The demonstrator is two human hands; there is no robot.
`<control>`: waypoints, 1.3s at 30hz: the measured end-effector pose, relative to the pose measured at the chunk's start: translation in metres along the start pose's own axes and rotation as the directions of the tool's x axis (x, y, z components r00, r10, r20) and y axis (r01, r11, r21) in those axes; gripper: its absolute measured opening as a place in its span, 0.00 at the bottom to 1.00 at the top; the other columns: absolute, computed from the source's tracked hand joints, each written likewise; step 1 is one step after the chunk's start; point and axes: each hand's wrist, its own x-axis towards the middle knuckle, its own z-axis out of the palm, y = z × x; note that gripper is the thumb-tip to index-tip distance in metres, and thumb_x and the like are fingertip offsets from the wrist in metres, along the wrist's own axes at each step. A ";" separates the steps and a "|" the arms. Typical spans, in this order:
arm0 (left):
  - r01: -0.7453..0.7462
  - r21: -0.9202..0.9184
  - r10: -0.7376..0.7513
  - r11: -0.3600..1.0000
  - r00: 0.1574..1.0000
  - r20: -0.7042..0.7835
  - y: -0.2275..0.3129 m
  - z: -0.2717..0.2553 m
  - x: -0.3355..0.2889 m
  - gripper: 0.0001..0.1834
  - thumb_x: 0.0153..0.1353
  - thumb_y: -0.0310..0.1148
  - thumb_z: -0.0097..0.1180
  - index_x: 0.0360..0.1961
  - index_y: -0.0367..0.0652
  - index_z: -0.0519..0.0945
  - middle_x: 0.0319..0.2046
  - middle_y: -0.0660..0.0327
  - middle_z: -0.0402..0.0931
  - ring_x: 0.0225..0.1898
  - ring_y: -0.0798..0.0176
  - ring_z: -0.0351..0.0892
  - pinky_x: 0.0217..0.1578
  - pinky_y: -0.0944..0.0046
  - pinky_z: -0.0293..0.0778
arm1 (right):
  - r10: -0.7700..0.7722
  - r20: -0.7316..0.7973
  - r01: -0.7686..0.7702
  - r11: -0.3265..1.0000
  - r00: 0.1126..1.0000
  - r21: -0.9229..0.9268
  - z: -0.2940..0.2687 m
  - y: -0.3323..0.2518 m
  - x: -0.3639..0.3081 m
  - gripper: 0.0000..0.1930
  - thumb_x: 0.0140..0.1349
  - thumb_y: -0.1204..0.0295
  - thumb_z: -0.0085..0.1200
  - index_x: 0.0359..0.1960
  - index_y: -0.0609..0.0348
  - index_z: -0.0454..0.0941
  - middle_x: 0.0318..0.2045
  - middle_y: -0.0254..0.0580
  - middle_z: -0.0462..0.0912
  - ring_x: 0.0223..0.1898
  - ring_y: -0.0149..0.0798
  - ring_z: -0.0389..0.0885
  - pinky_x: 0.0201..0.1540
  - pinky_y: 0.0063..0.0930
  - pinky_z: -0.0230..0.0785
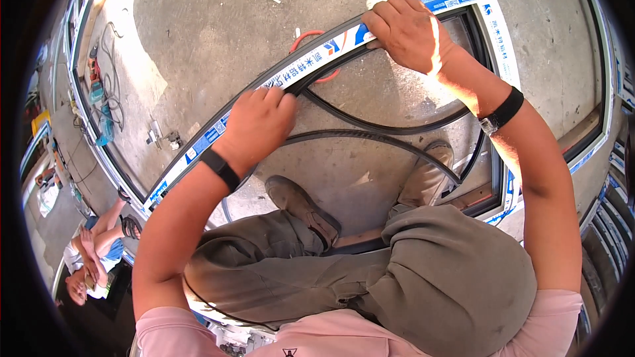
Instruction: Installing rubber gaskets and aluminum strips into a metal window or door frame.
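Observation:
A long metal frame bar (pixel 301 69), wrapped in white and blue printed protective film, runs slantwise across the view from lower left to upper right. My left hand (pixel 260 121) is closed over its middle stretch, knuckles up. Farther along, near the right-hand corner, my right hand (pixel 409 34) has its fingers curled over the same bar, thumb on the near side. A black rubber seal strip (pixel 357 133) hangs in loose curves inside the frame and reaches up to the bar beside my left hand. Both palms and whatever lies under them are hidden.
Power tools (pixel 100 102) with cables lie on the concrete floor at left. A red loop (pixel 324 79) shows behind the bar. Another person (pixel 92 254) sits at lower left. More filmed profiles (pixel 612 225) are stacked at right. My shoes (pixel 304 208) stand inside the frame.

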 end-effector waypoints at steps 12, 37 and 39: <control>0.698 -0.176 -0.572 0.694 0.683 0.455 -0.120 -0.022 -0.190 0.12 0.57 0.37 0.60 0.30 0.37 0.80 0.22 0.46 0.78 0.27 0.43 0.79 0.31 0.52 0.73 | -0.133 0.022 0.128 0.980 0.991 0.153 -0.001 0.061 -0.021 0.13 0.55 0.70 0.59 0.43 0.55 0.77 0.36 0.41 0.77 0.43 0.45 0.78 0.49 0.38 0.70; 0.623 -0.688 -0.206 -0.372 0.667 0.716 -0.031 0.091 -0.235 0.14 0.68 0.40 0.53 0.36 0.38 0.74 0.24 0.64 0.76 0.24 0.70 0.71 0.28 0.67 0.69 | -0.489 0.206 0.433 0.862 0.847 0.264 0.039 -0.143 0.120 0.20 0.61 0.70 0.51 0.56 0.47 0.70 0.58 0.43 0.71 0.58 0.44 0.74 0.58 0.36 0.69; 0.732 -0.636 -0.207 -0.245 0.601 0.772 -0.036 0.083 -0.251 0.18 0.71 0.43 0.49 0.31 0.40 0.75 0.22 0.66 0.73 0.22 0.72 0.67 0.27 0.69 0.66 | -0.519 0.184 0.464 0.843 0.834 0.272 0.038 -0.141 0.120 0.18 0.60 0.70 0.51 0.54 0.47 0.72 0.60 0.43 0.70 0.59 0.44 0.73 0.59 0.36 0.69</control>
